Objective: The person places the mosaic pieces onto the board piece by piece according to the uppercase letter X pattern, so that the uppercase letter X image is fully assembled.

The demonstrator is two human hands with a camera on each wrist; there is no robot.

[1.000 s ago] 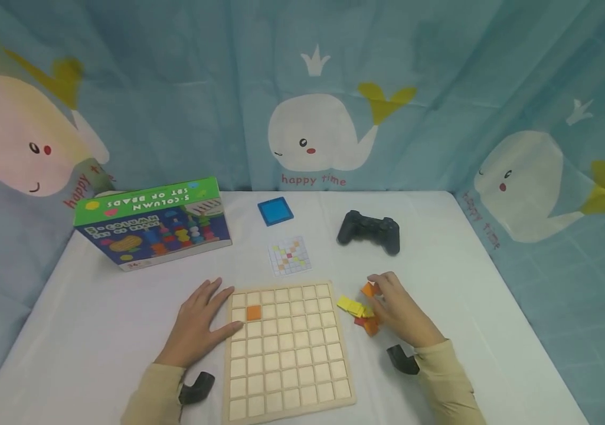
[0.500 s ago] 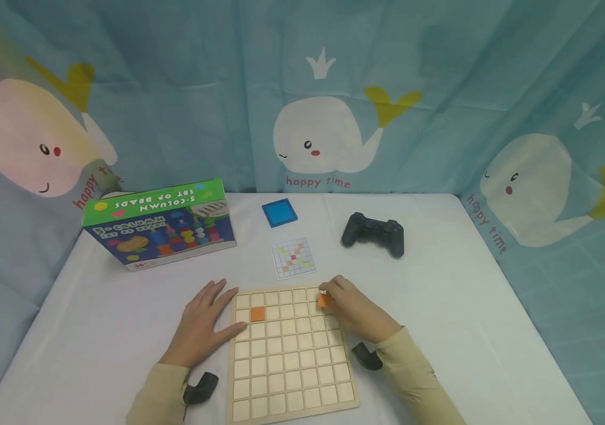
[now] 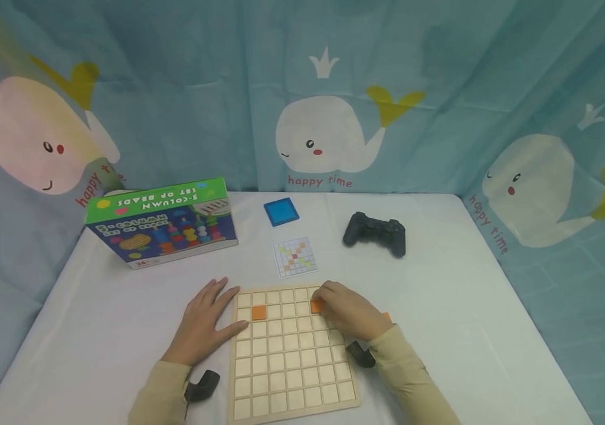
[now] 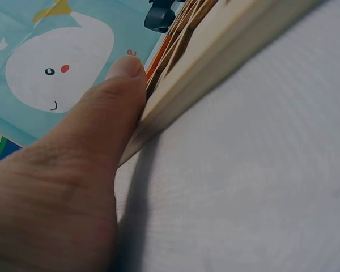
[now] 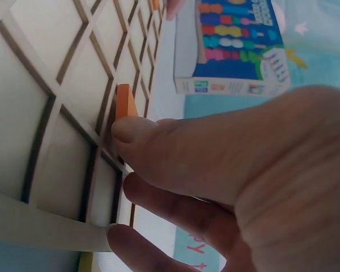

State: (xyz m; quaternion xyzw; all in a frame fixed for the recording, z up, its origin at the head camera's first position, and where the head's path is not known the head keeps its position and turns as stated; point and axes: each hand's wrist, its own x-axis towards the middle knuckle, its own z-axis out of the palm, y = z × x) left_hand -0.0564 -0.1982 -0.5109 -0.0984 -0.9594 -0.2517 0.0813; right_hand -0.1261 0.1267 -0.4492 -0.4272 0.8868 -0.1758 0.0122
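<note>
A wooden grid board [image 3: 286, 360] lies on the white table. My left hand [image 3: 201, 324] rests along its left edge with fingers spread and straight; the left wrist view has the thumb [image 4: 122, 85] against the board's side. Between thumb and fingers, my right hand [image 3: 352, 313] pinches an orange square tile [image 5: 123, 102]. That tile is tilted over a cell in the second row from the top, near the right side. Another orange tile [image 3: 258, 313] sits flat in the same row, in the second column. A bit of a loose orange tile [image 3: 387, 317] shows behind the right wrist.
Above the board lies a card with a coloured grid pattern [image 3: 294, 257]. Farther back are a blue square tray [image 3: 281, 211] and a black game controller [image 3: 375, 233]. A bead-set box [image 3: 164, 227] stands at the back left. A whale-print curtain [image 3: 318, 136] hangs behind the table.
My right hand has picked an orange tile from the pile right of the board and moved left to a second-row cell. The left hand keeps its place; the view has shifted slightly.
</note>
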